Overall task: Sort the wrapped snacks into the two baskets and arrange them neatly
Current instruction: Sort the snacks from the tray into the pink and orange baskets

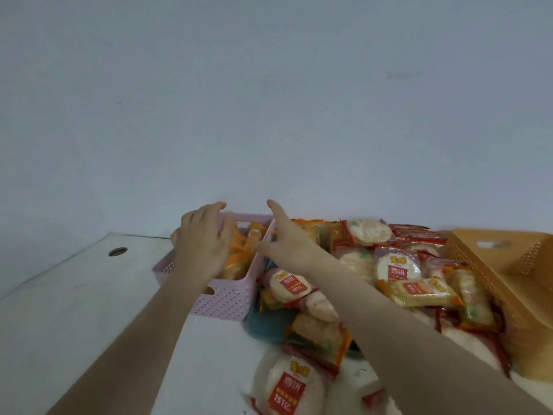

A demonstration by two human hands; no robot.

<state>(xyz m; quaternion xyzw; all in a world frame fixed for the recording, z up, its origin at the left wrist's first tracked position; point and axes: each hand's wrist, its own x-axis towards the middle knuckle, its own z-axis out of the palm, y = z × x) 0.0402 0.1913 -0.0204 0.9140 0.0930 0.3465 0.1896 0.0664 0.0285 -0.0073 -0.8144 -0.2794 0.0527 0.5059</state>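
Note:
A pink perforated basket (227, 301) stands left of centre and holds several orange-wrapped snacks (239, 262). My left hand (203, 238) hovers over it, palm down, fingers spread, holding nothing. My right hand (281, 232) reaches across to the basket's right rim (266, 250) with the fingers stretched out; I cannot tell if it pinches anything. A heap of wrapped snacks (398, 265), round white rice crackers in red wrappers and orange rectangular packs, lies to the right. An orange-tan basket (508, 265) stands at the far right.
A teal object (269, 324) shows under the heap beside the pink basket. One round cracker pack (287, 387) lies near the front edge. The white table (89, 295) has a cable hole (117, 251) at the left. A pale wall rises just behind.

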